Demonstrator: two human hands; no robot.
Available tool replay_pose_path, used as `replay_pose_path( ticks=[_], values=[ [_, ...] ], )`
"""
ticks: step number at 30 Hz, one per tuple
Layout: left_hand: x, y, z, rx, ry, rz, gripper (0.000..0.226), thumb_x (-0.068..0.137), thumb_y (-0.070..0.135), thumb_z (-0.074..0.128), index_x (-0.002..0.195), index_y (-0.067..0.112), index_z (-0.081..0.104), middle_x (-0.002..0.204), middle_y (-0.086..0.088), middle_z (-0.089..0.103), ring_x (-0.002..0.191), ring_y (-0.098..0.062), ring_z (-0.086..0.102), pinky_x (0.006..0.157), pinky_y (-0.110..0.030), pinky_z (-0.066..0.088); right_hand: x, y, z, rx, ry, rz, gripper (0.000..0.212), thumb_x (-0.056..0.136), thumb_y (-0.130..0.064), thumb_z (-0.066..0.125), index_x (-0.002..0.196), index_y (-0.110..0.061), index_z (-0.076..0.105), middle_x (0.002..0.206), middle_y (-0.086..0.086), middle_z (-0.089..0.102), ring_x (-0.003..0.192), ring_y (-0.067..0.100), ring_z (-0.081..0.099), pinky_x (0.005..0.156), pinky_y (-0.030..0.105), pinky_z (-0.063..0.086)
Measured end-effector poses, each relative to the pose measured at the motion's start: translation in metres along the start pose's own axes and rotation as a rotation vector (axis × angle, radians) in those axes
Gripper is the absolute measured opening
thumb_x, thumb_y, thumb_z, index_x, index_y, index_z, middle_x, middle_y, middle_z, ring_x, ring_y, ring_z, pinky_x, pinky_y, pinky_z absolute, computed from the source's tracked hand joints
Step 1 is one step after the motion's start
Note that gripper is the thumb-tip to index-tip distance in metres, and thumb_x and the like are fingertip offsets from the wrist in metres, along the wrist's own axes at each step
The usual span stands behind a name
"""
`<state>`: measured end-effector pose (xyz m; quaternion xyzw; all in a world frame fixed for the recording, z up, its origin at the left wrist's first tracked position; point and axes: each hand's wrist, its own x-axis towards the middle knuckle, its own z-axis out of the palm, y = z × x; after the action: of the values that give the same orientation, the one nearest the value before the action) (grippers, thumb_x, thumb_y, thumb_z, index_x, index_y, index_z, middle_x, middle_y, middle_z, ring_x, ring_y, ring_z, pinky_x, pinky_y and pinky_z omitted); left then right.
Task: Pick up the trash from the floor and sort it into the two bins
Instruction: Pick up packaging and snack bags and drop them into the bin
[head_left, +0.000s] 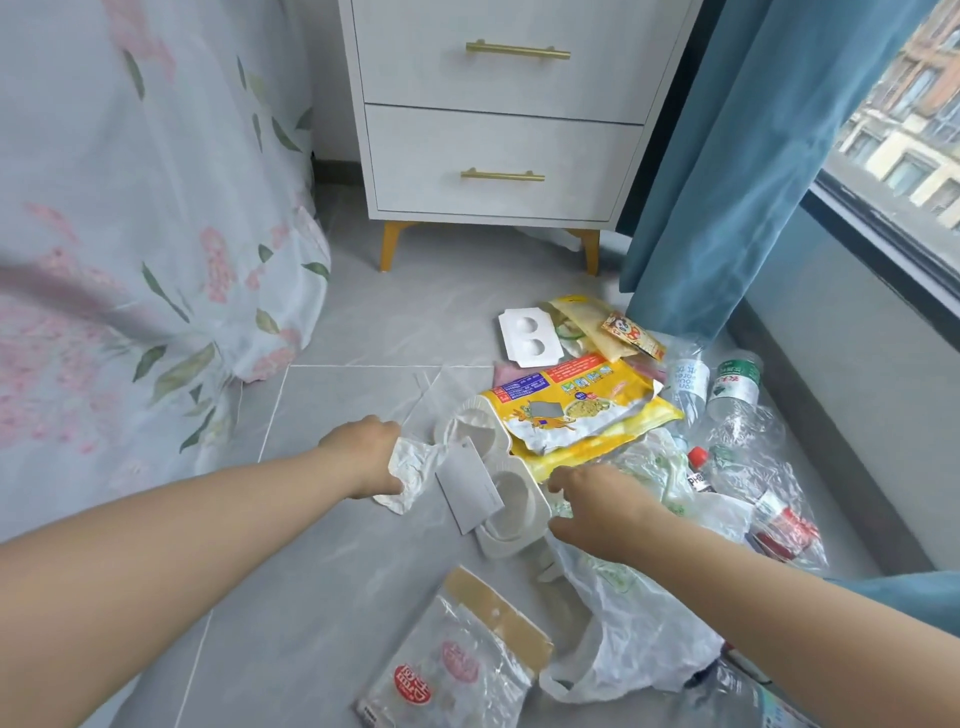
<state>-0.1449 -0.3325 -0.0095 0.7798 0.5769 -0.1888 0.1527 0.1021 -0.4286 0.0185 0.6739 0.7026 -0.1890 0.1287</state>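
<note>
Trash lies heaped on the grey floor. My left hand (366, 457) grips a crumpled white paper wad (413, 470) at the pile's left edge. Beside it lie a grey card (467, 486) and white moulded trays (511, 506). My right hand (602, 506) hovers with loosely curved fingers over a thin white plastic bag (628, 639), just right of the trays; whether it touches the bag is unclear. A large yellow snack wrapper (576, 405) lies behind both hands. No bin shows in this view.
Crushed clear bottles (737, 410) lie at the right by the window wall. A clear packet with a red logo (452, 670) lies near me. A white blister card (530, 338), a white nightstand (498, 114), a blue curtain (727, 182) and a floral bedspread (130, 260) surround the pile.
</note>
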Motion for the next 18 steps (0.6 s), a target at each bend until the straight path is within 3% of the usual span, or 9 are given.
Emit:
replay_pose_path(
  ticks=[6,10,14,16,18],
  values=[
    [0.018,-0.002,0.024,-0.064,-0.052,-0.02,0.061,0.078,0.041,0.067,0.126,0.014,0.04,0.129,-0.009,0.041,0.112,-0.03,0.053,0.083,-0.033,0.045,0.024,-0.003,0.014,0.066,0.017,0.025,0.053,0.09,-0.032,0.055,0.137,-0.012,0.041,0.126,0.008,0.058,0.115,0.027,0.055,0.089,0.035,0.05],
    [0.032,-0.005,0.041,-0.069,-0.07,-0.043,0.071,0.08,0.042,0.065,0.137,0.015,0.033,0.137,-0.01,0.035,0.121,-0.032,0.047,0.095,-0.034,0.044,0.039,-0.006,0.025,0.12,0.018,0.04,0.055,0.09,-0.033,0.055,0.137,-0.01,0.037,0.125,0.01,0.059,0.115,0.027,0.056,0.086,0.035,0.05],
    [0.037,-0.006,0.053,-0.064,-0.02,-0.003,0.065,0.076,0.048,0.068,0.127,0.017,0.042,0.13,-0.006,0.034,0.118,-0.03,0.04,0.098,-0.035,0.042,0.047,-0.007,0.032,0.164,0.043,0.047,0.05,0.091,-0.029,0.055,0.135,-0.011,0.04,0.12,0.012,0.06,0.113,0.029,0.057,0.086,0.036,0.05],
    [0.038,-0.005,0.057,-0.165,-0.03,0.043,0.058,0.075,0.047,0.069,0.12,0.017,0.048,0.125,-0.005,0.036,0.116,-0.028,0.041,0.097,-0.034,0.042,0.05,-0.009,0.036,0.163,0.051,0.041,0.05,0.092,-0.028,0.053,0.137,-0.012,0.037,0.119,0.012,0.061,0.111,0.03,0.057,0.085,0.035,0.05],
    [0.037,-0.003,0.06,-0.296,-0.036,0.091,0.063,0.076,0.045,0.071,0.127,0.018,0.046,0.124,-0.005,0.037,0.118,-0.026,0.043,0.099,-0.034,0.041,0.052,-0.011,0.04,0.158,0.038,0.034,0.05,0.093,-0.028,0.052,0.138,-0.012,0.036,0.118,0.011,0.061,0.11,0.03,0.057,0.084,0.036,0.05]
  ],
)
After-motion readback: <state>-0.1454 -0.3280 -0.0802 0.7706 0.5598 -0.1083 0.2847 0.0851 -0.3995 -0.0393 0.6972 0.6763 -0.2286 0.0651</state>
